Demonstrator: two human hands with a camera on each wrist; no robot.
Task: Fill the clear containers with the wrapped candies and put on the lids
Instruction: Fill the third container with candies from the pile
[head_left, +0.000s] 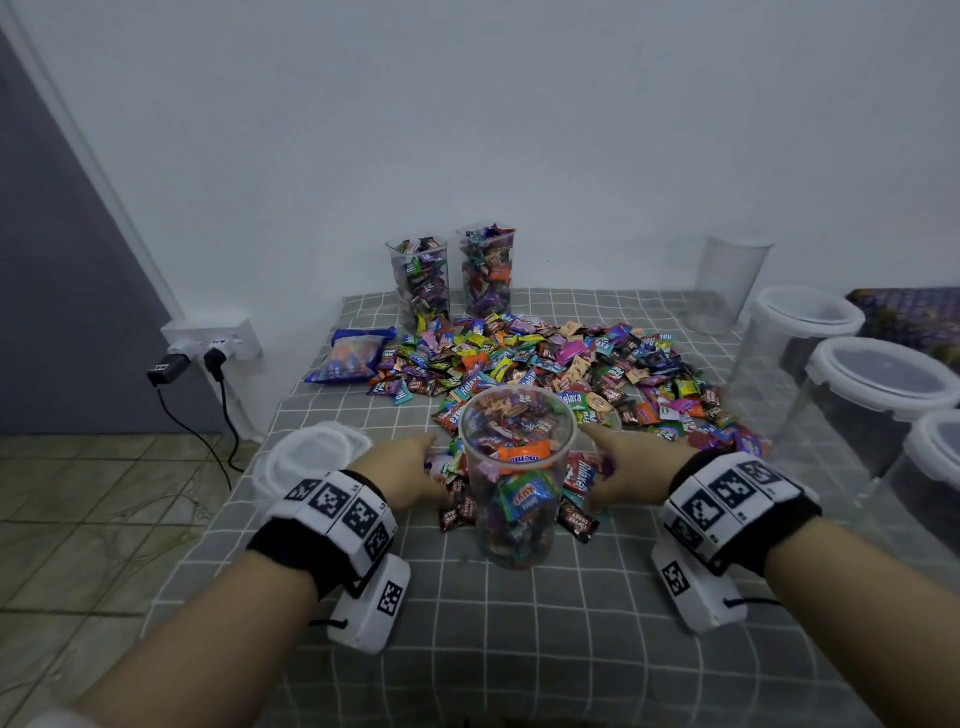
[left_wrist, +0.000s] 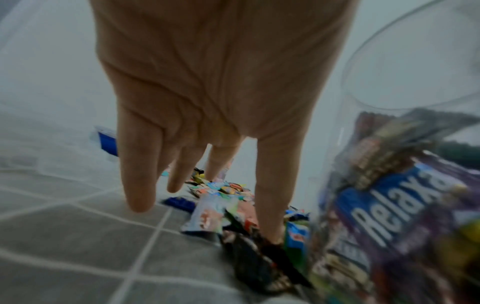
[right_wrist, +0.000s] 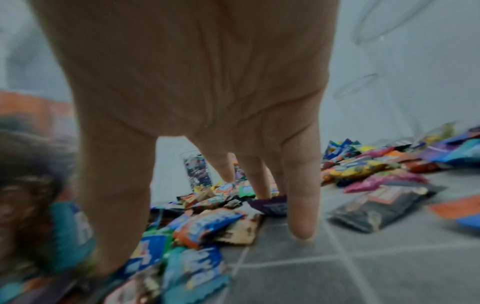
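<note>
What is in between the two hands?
The clear container, nearly full of wrapped candies, stands between the left hand and the right hand, with loose candies round its base. The head view shows it.

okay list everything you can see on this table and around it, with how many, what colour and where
near jar: one, clear, nearly full of candies, front centre between the hands, no lid
far jars: two, clear, filled with candies, at the back by the wall, no lids
empty jar: one, clear, back right
lidded jars: three, clear with white lids, along the right edge
loose candies: a large pile, many colours, middle of the table
candy bag: one, blue, left of the pile
lids: a clear white stack, count unclear, front left
cloth: one, grey with white grid, covers the table
socket: white, on the left wall, two black plugs
left hand: fingers straight, on candies left of the near jar
right hand: fingers straight, on candies right of it
</note>
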